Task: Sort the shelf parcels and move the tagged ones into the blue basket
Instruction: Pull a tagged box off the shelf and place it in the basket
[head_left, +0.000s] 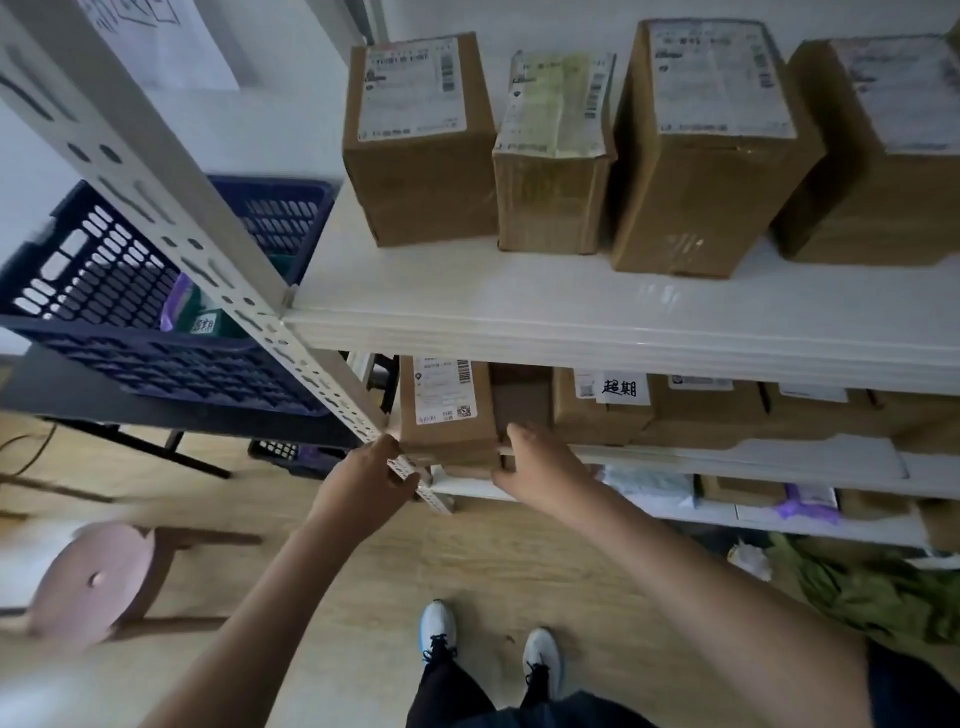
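- On the middle shelf (779, 457), left end, by the upright post (218, 249): one brown box (447, 415), shipping label up, front edge at the shelf lip. Held from both sides.
- Left hand (363, 483): arm reaching up from lower left, hand at the box's left front corner, just beside the post. Fingers look wrapped onto the box side, but the post edge crosses them, so grip partly hidden.
- Right hand (540, 467): arm from lower right, thumb up the box's right face, fingers curled under/around the front right corner. Gripping the box.
- Tagged parcel (602, 410): next along same shelf, apart from the held box, a dark box between; white tag w/ two handwritten characters. Held box shows no such tag from this angle; cannot tell for hidden faces.
- Basket (171, 291): blue, on a dark table (67, 395) left of the post, w/ items already inside. Well apart from the box, and higher.
- Risk 1: left knuckles or box corner catching the post on the way out; cause: tight gap at that end.
- Risk 2: wrong parcel binned; cause: no tag visible on this one. Check before moving.
- Risk 3: box snagging the upper shelf edge (623, 332) if lifted early; cause: low clearance overhead.
- Risk 4: stool (93, 577) sits on the floor toward the basket; trip or bump poss. during the carry.
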